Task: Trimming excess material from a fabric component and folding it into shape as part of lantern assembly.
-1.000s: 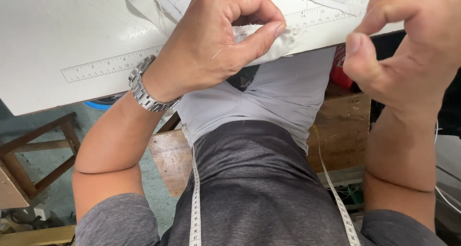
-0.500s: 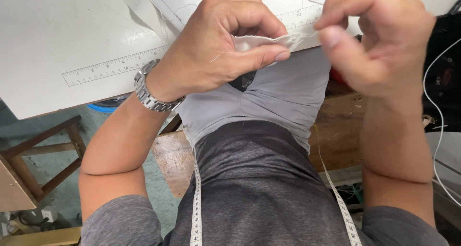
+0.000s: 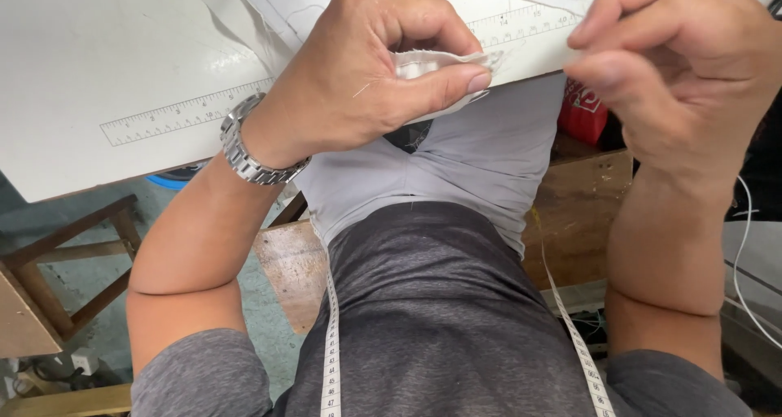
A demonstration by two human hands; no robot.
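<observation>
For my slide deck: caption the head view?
Left hand pinches white fabric strip at white table edge; right hand alongside.

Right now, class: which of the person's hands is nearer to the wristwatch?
Left. The wristwatch sits on the wrist of the left hand, which pinches a white fabric piece. The right hand is across, well apart from it.

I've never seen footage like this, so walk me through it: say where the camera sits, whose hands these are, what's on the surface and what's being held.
The camera is worn on a person's head and looks down over the chest at both bare hands. The left hand, with a metal wristwatch, pinches a small piece of white fabric at the edge of a white table with a ruler scale printed on it. The right hand is beside the fabric, fingertips pinched; whether it holds anything is unclear. A tape measure hangs round the neck.
</observation>
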